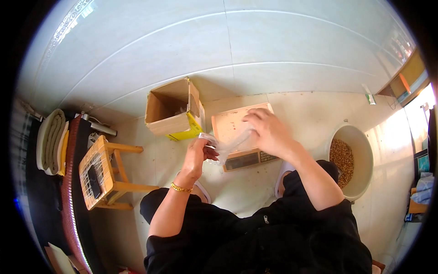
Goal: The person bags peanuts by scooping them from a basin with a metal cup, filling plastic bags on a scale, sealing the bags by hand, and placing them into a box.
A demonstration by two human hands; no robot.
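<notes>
The left hand point(195, 157) was partly closed, with its fingers curled and its thumb and fingertips brought together on the edge of a clear plastic bag point(233, 145). The right hand point(271, 133) was partly open, palm down, with its fingers bent toward the opposite end of the bag. Motion blur and the hand itself hid the exact contact at the right grip. The bag was positioned between the two hands, over the near part of the scale point(228, 119), and its film was crumpled and slack. A gold-coloured bracelet point(181, 188) encircled the left wrist.

The scale rested on the floor point(305, 123) in front of the person, with its display and keypad point(267, 156) on the near side. Small brown bits lay on its plate. The right hand covered part of the plate's right side, and the bag obscured part of the near edge.

An open cardboard box point(164, 125) stood left of the scale, near it, with its flaps raised. A wooden stool point(117, 186) stood farther left, bearing a dark flat object point(94, 181) on its seat. A pale tub point(363, 157) stood to the right, well apart from the scale, and contained small brown pieces point(341, 157). The person's knees and feet flanked the space on the near side.
</notes>
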